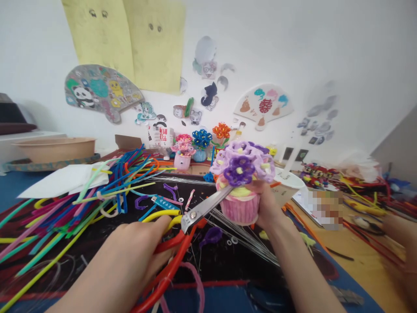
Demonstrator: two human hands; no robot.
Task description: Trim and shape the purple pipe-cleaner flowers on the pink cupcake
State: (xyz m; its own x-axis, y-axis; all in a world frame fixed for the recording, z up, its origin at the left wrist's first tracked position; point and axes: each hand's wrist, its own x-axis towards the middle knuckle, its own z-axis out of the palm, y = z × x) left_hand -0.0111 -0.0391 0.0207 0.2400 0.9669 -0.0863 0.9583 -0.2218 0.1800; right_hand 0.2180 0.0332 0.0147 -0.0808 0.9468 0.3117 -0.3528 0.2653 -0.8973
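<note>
My left hand (137,248) is closed round the red handles of a pair of scissors (195,213). The silver blades point up and right, their tips at the base of the flowers. My right hand (267,204) grips a pink pipe-cleaner pot (239,208) topped with a bunch of purple and lilac pipe-cleaner flowers (243,165) with yellow centres. The pot is held upright above a black mat (221,256).
A heap of loose coloured pipe cleaners (81,191) covers the left of the mat. Thin wires (247,239) lie under the pot. Finished flower pots (200,145) stand at the back by the wall. Another person's blurred hand (400,230) is at the right edge.
</note>
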